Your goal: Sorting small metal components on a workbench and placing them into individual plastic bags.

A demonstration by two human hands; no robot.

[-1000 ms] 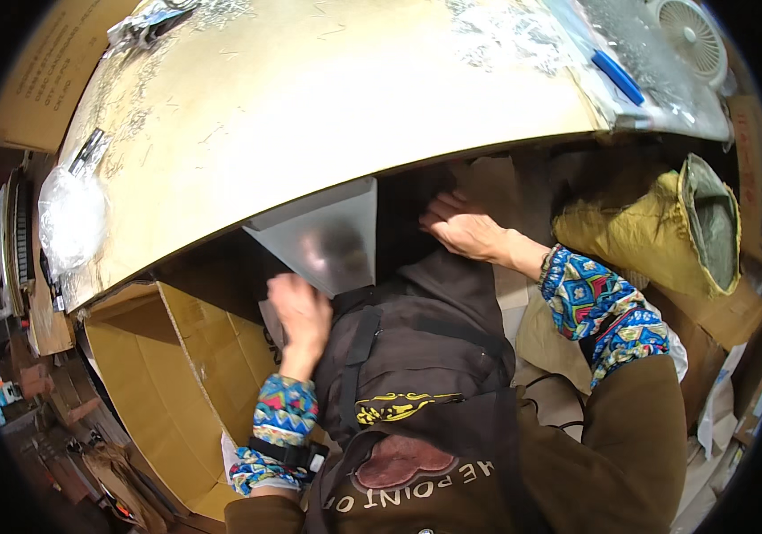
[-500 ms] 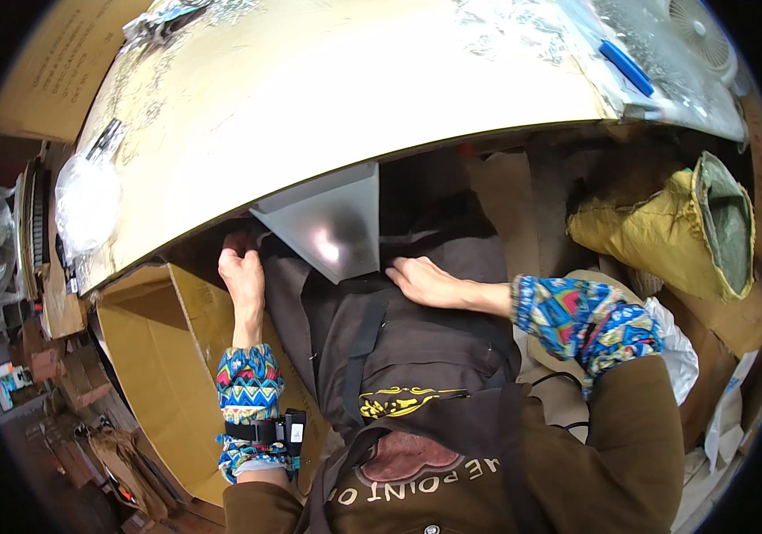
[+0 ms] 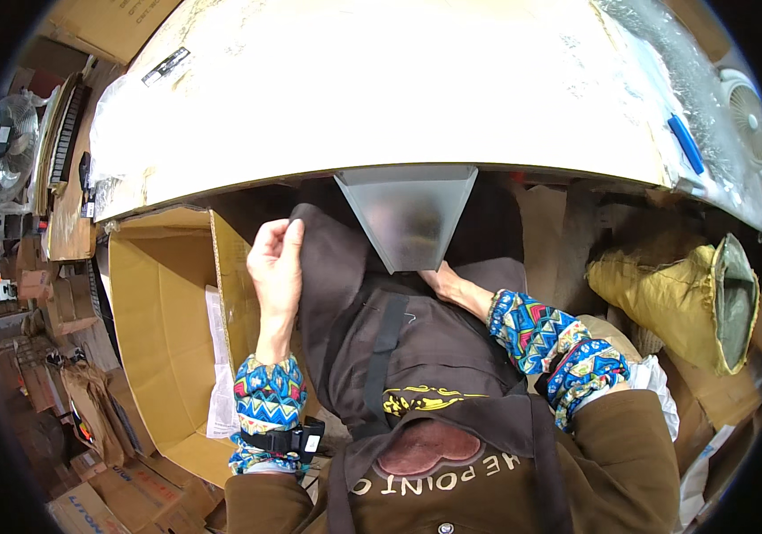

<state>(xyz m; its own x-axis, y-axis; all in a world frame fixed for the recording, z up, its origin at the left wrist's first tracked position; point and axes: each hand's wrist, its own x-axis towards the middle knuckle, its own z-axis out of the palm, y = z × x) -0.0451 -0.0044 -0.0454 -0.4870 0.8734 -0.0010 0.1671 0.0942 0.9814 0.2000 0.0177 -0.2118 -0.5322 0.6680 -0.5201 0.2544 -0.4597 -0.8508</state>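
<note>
My left hand (image 3: 276,271) pinches the left edge of the dark apron (image 3: 434,343) on my lap, raising that corner of cloth beside the table's edge. A grey tapered metal chute (image 3: 409,218) juts down from under the table front, its narrow end over my lap. My right hand (image 3: 454,287) is at the lower right of that narrow end, low against the apron. The chute hides its fingers, so whether they hold anything cannot be seen.
Ahead spans the brightly lit table (image 3: 354,98), with a blue pen-like tool (image 3: 685,144) and a small white fan (image 3: 749,117) on its right. An open cardboard box (image 3: 163,329) stands at my left. A yellow woven sack (image 3: 666,289) lies at the right.
My left hand has drawn back from under the table edge, lifting the apron's edge. My right hand has slipped beneath the chute's narrow end. The view has shifted, moving the chute rightward in it.
</note>
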